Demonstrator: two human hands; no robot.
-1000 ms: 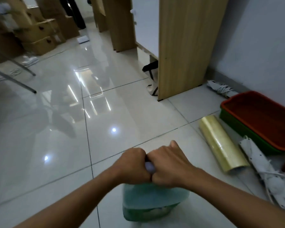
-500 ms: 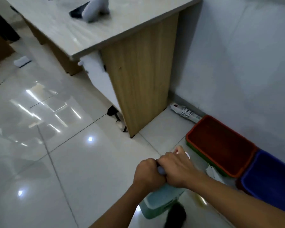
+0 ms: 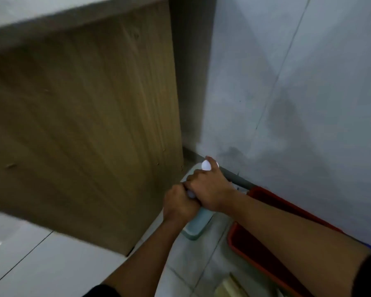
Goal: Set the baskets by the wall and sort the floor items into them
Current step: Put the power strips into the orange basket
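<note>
Head view: both hands, left (image 3: 179, 207) and right (image 3: 210, 189), clench the green basket (image 3: 196, 225); set it flush beside the red basket (image 3: 263, 243), against the wall (image 3: 298, 93).

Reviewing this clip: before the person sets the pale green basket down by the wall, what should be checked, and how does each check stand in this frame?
1. Both hands on the basket: ok. The left hand and right hand are closed together on the pale green basket.
2. Free floor between the wooden desk panel and the red basket: ok, bare tile shows there.
3. Basket close to the wall: ok, it hangs near the baseboard.
4. Basket clear of the red basket: ok, a gap shows.
5. Basket level: cannot tell, the hands hide most of it.
6. Basket empty: cannot tell, its inside is hidden.
</note>
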